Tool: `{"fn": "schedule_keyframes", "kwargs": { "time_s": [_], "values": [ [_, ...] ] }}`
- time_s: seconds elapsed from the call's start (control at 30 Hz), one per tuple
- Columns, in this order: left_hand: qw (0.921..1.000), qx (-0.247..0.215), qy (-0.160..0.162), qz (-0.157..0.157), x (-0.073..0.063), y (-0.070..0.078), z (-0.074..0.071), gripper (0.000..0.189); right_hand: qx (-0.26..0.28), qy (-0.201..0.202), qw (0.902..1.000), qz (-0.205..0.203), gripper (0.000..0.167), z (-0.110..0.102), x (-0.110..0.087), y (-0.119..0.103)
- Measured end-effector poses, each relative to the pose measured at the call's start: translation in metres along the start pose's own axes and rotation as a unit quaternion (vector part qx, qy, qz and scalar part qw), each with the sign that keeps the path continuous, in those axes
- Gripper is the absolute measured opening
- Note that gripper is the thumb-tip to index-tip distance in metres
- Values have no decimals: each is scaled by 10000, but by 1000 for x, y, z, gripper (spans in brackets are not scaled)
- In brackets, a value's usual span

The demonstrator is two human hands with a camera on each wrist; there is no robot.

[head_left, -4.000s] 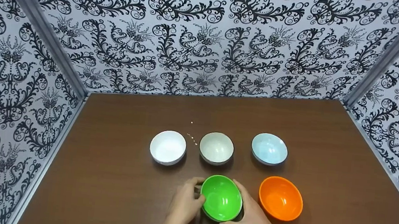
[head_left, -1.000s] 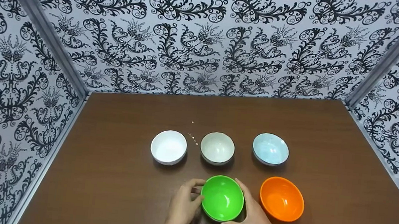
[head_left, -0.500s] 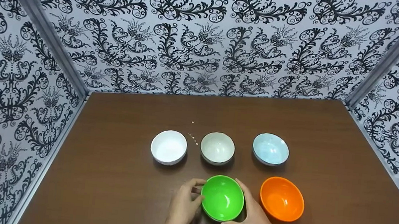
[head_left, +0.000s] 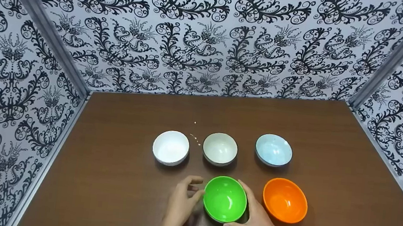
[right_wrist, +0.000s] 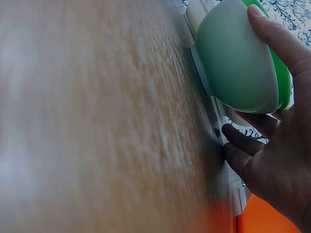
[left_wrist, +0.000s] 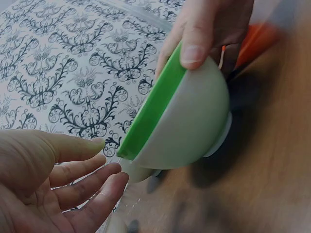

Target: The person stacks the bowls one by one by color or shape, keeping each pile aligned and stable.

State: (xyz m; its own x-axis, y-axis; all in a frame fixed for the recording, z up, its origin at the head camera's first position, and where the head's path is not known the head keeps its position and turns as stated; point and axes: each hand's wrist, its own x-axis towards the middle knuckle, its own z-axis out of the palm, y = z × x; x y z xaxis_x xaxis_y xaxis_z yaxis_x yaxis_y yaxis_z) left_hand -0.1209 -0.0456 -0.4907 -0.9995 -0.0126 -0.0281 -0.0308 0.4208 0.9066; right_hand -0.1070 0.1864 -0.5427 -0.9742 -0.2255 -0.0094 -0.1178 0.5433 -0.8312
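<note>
A green bowl sits nested in a pale white bowl, its green rim standing above the pale wall. My right hand holds this pair from the right side, thumb near the front and fingers toward the back. In the right wrist view the thumb of the right hand lies against the pale wall near the green rim. My left hand is just left of the bowls, fingers loosely bent and holding nothing. The left wrist view shows the left hand with its fingertips right by the green rim.
An orange bowl stands close to the right of my right hand. Behind are a white bowl, a grey-green bowl and a light blue bowl. Small white bits lie on the brown table. Patterned walls enclose it.
My left hand has come away from the nested bowls and shifted slightly left. The right hand keeps its hold, and the bowls stay in place.
</note>
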Motion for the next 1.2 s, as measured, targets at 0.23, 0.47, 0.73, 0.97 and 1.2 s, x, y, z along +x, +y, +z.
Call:
{"fn": "schedule_keyframes", "kwargs": {
  "time_s": [0.23, 0.47, 0.73, 0.97, 1.2],
  "values": [
    [9990, -50, 366, 234, 7, -4, -12, 26, 38, -20, 10000, 19, 121, 0, 1, 0],
    [9963, -126, 765, 369, 17, -7, -27, 24, 41, 5, 10000, -11, 119, 1, 0, 1],
    [9899, -456, 1227, 547, 28, -7, -40, 21, -70, 108, 9999, -46, 120, 1, 0, 1],
    [9834, -746, 1571, 519, 33, -9, -49, 22, -29, 88, 9999, -47, 120, 1, 0, 1],
    [9776, -650, 1930, 539, 40, -19, -53, 26, 10, 76, 9999, -67, 119, 1, 0, 2]
  ]
}}
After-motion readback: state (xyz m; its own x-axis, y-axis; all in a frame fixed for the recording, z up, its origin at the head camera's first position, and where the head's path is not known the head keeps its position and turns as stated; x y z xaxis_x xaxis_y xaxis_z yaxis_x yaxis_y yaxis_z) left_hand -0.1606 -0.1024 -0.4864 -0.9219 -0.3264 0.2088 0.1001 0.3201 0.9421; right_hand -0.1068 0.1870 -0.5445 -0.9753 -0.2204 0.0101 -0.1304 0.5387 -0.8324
